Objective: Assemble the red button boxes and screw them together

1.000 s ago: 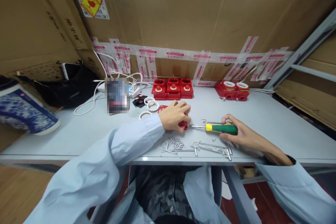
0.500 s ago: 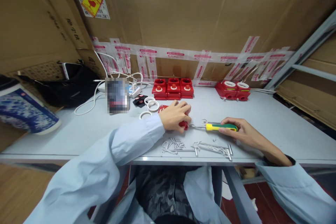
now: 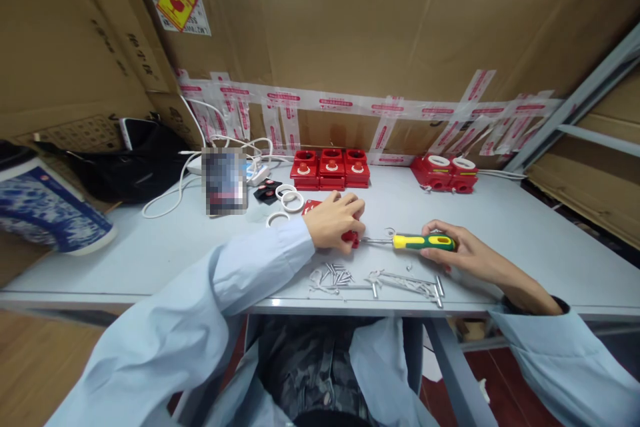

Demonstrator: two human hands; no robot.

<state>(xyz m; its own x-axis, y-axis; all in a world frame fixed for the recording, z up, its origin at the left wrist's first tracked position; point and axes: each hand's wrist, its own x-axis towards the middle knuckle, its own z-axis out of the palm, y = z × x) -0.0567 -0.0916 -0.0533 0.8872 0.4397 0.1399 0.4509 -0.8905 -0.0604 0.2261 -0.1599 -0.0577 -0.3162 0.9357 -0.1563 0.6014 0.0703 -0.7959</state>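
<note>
My left hand [image 3: 336, 219] is closed over a red plastic part [image 3: 352, 237] on the table; the hand covers most of it. In my right hand [image 3: 463, 250] is a screwdriver [image 3: 420, 241] with a yellow and green handle, gripped between thumb and fingers. Its shaft lies level and points left, the tip meeting the side of the red part near my left fingers. Just in front of the left hand lies a pile of small metal pins or screws [image 3: 337, 274]. Thin metal T-shaped rods [image 3: 407, 282] with white strings lie to their right.
Red housings [image 3: 331, 170] stand in a row at the back, with two more red units [image 3: 445, 173] farther right. White rings [image 3: 292, 201] lie left of my left hand. A pixelated object [image 3: 224, 181], white cables [image 3: 175, 203], a black bag [image 3: 140, 160] and a blue-white cup [image 3: 50, 207] occupy the left side.
The screwdriver handle has rolled in my right hand, so its yellow inlay now faces up. My right hand has shifted slightly right. My left hand stays on the red part.
</note>
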